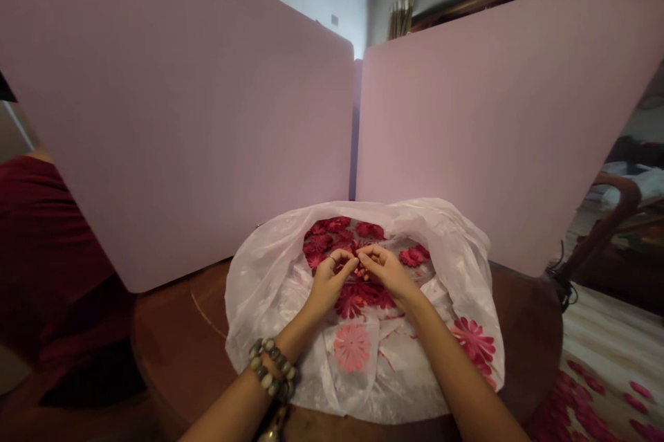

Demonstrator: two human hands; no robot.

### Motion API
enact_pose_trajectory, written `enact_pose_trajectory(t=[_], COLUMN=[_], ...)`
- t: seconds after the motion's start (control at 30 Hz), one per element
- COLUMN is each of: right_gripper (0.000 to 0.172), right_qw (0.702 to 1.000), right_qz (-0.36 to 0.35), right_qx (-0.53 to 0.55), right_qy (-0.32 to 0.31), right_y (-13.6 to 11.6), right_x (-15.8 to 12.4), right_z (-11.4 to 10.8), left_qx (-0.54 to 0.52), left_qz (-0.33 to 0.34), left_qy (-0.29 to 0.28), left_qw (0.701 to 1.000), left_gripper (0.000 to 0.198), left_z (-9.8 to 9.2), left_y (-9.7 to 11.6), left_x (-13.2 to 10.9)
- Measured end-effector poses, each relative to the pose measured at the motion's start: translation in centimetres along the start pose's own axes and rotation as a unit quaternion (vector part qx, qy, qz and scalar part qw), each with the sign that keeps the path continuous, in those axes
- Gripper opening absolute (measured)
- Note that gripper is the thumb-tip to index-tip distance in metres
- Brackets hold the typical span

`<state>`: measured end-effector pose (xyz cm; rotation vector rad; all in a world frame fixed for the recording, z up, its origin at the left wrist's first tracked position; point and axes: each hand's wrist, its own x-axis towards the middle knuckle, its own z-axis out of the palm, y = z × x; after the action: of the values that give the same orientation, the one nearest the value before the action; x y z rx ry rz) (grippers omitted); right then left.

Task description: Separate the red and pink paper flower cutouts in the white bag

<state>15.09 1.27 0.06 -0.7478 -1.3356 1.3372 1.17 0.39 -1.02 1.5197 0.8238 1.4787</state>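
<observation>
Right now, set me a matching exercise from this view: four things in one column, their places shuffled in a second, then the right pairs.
Things:
1. Beaded bracelets
2. White plastic bag
3. Pale pink flower shape
4. Two upright pink panels

Places:
A. Behind the bag
B. On the left wrist
C. On the round wooden table
D. Inside the bag

Pairs: 1B, 2C, 3D, 4A.

a milky white plastic bag [259, 310] with a faint sheen, crimson paper flowers [317, 243] with many petals lying in it, and one salmon pink flower [353, 348] among them. mottled grey-green beads on a bracelet [268, 367]. dusty pink panels [176, 103] behind, a reddish brown wooden table [171, 352], a deep maroon cloth [46, 248], and a cream rug [612, 338] patterned with crimson petals
</observation>
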Motion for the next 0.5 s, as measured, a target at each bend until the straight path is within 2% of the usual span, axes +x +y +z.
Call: enact_pose_trajectory(t=[0.5], right_gripper=[0.035], right_qw=[1.0], right_qz=[0.009], right_qx=[0.019], right_qy=[0.004], right_y=[0.34], right_x=[0.13], right_z=[0.31], left_qx=[0.011], left_qz=[0.02], left_qy=[0.019], left_qw=[1.0], left_gripper=[0.02], left_z=[-0.21], left_y=[-0.75], left_x=[0.17])
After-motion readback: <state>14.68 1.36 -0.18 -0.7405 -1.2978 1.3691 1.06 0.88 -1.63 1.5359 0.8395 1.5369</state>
